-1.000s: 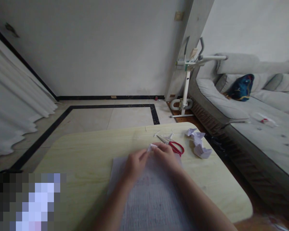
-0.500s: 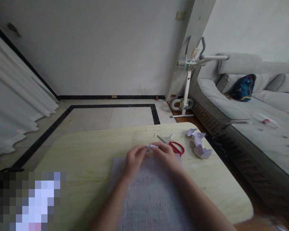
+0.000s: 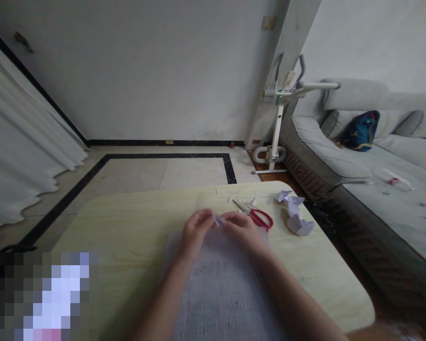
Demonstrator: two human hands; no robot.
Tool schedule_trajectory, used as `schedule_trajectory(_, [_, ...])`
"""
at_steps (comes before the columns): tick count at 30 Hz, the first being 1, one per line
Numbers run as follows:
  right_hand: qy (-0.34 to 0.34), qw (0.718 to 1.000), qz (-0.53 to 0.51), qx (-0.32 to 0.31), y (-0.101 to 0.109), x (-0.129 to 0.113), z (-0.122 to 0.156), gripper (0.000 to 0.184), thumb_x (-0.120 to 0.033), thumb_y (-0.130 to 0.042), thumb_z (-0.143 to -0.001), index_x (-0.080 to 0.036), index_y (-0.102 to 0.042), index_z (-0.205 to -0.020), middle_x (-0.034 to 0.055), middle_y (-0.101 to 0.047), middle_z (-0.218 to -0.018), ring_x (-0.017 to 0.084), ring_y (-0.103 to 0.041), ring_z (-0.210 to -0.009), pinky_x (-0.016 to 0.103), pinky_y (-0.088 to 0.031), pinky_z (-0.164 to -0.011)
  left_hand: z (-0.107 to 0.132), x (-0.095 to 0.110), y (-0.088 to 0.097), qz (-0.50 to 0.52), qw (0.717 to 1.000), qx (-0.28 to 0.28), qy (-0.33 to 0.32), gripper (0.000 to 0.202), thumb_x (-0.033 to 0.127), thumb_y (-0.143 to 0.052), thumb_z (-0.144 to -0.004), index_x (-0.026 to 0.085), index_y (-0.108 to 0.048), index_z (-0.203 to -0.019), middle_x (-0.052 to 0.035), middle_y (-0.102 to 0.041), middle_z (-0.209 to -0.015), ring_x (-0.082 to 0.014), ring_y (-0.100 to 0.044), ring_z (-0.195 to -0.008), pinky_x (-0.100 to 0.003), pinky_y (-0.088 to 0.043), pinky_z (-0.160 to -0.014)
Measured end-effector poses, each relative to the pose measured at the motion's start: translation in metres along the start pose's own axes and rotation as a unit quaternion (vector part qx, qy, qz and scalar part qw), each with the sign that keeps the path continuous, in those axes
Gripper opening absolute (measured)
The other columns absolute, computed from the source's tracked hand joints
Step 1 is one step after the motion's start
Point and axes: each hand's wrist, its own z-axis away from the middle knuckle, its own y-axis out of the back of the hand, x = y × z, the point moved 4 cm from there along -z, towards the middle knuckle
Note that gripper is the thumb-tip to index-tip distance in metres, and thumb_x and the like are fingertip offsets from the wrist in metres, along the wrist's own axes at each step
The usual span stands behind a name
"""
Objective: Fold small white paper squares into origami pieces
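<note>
My left hand (image 3: pixel 195 232) and my right hand (image 3: pixel 242 228) meet over the far edge of a lined sheet of paper (image 3: pixel 220 289) on the pale wooden table (image 3: pixel 128 227). Both hands pinch a small folded piece of white paper (image 3: pixel 218 219) between their fingertips. Red-handled scissors (image 3: pixel 257 217) lie just to the right of my right hand. Further right sit crumpled and folded white paper pieces (image 3: pixel 294 218).
Small paper scraps (image 3: pixel 241 198) lie near the table's far edge. A grey sofa (image 3: pixel 358 156) with a blue bag (image 3: pixel 361 130) stands at the right. A white exercise machine (image 3: pixel 280 118) stands by the wall. White curtains (image 3: pixel 24 156) hang at the left.
My fingertips have drawn closer together around the small folded paper, which now shows less. The view has shifted slightly.
</note>
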Motion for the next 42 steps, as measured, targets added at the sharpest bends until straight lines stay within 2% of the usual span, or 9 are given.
schedule_trajectory(3, [0.000, 0.998, 0.052, 0.041, 0.003, 0.000, 0.001, 0.017, -0.036, -0.062, -0.082, -0.022, -0.072, -0.082, 0.0009, -0.071, -0.075, 0.018, -0.065, -0.071, 0.027, -0.050, -0.065, 0.000, -0.003, 0.001, 0.009, 1.000, -0.002, 0.009, 0.027, 0.024, -0.074, -0.070, 0.016, -0.068, -0.095, -0.0041, -0.070, -0.091, -0.0152, -0.066, -0.082, -0.026, -0.050, -0.077])
schedule_trajectory(6, [0.032, 0.993, 0.093, 0.072, 0.001, -0.001, 0.003, 0.016, -0.032, -0.060, -0.083, -0.020, -0.071, -0.085, 0.0030, -0.072, -0.080, 0.019, -0.066, -0.074, 0.027, -0.050, -0.067, 0.000, 0.001, 0.000, -0.031, 0.999, 0.012, 0.006, 0.026, 0.022, -0.072, -0.068, 0.016, -0.068, -0.093, -0.0050, -0.071, -0.091, -0.0167, -0.067, -0.084, -0.026, -0.050, -0.077])
schedule_trajectory(11, [0.100, 0.976, 0.171, 0.091, -0.006, -0.003, 0.006, 0.012, -0.024, -0.059, -0.082, -0.018, -0.069, -0.083, 0.0045, -0.069, -0.076, 0.017, -0.064, -0.069, 0.026, -0.049, -0.063, 0.001, 0.008, -0.001, -0.140, 0.989, 0.025, -0.039, 0.023, 0.023, -0.066, -0.071, 0.014, -0.070, -0.092, -0.0072, -0.073, -0.092, -0.0190, -0.067, -0.089, -0.028, -0.051, -0.081])
schedule_trajectory(15, [0.129, 0.970, 0.184, 0.098, -0.006, -0.005, 0.007, 0.011, -0.018, -0.058, -0.082, -0.018, -0.069, -0.082, 0.0037, -0.069, -0.075, 0.016, -0.063, -0.069, 0.026, -0.048, -0.065, 0.002, 0.005, -0.001, -0.182, 0.982, 0.013, -0.054, 0.022, 0.027, -0.062, -0.076, 0.014, -0.070, -0.091, -0.0078, -0.073, -0.090, -0.0196, -0.068, -0.085, -0.028, -0.052, -0.077])
schedule_trajectory(22, [0.144, 0.965, 0.194, 0.102, -0.004, -0.003, 0.007, 0.012, -0.015, -0.057, -0.080, -0.017, -0.068, -0.084, 0.0034, -0.067, -0.076, 0.016, -0.061, -0.069, 0.025, -0.047, -0.064, 0.004, 0.008, -0.002, -0.222, 0.971, 0.010, -0.083, 0.021, 0.030, -0.060, -0.079, 0.013, -0.069, -0.089, -0.0077, -0.073, -0.087, -0.0192, -0.068, -0.081, -0.026, -0.053, -0.072])
schedule_trajectory(31, [0.160, 0.962, 0.205, 0.083, -0.004, -0.006, 0.007, 0.016, -0.011, -0.057, -0.080, -0.018, -0.070, -0.085, 0.0031, -0.066, -0.075, 0.015, -0.059, -0.068, 0.025, -0.046, -0.063, 0.005, 0.010, -0.002, -0.302, 0.942, -0.006, -0.146, 0.019, 0.029, -0.056, -0.082, 0.016, -0.069, -0.086, -0.0049, -0.072, -0.081, -0.0176, -0.067, -0.077, -0.025, -0.051, -0.071])
schedule_trajectory(37, [0.209, 0.948, 0.229, 0.073, -0.007, -0.007, 0.011, 0.019, -0.011, -0.057, -0.079, -0.020, -0.070, -0.088, 0.0044, -0.066, -0.080, 0.017, -0.061, -0.072, 0.027, -0.047, -0.066, 0.009, 0.019, -0.003, -0.307, 0.942, 0.005, -0.140, 0.016, 0.025, -0.056, -0.078, 0.015, -0.068, -0.077, -0.0027, -0.068, -0.072, -0.0166, -0.063, -0.069, -0.024, -0.049, -0.064])
schedule_trajectory(42, [0.216, 0.945, 0.237, 0.062, -0.010, -0.009, 0.012, 0.021, -0.011, -0.056, -0.079, -0.021, -0.071, -0.091, 0.0054, -0.067, -0.083, 0.017, -0.062, -0.076, 0.028, -0.049, -0.068, 0.009, 0.023, -0.005, -0.279, 0.954, 0.011, -0.108, 0.013, 0.024, -0.057, -0.075, 0.016, -0.067, -0.071, -0.0002, -0.065, -0.063, -0.0150, -0.061, -0.061, -0.023, -0.047, -0.059])
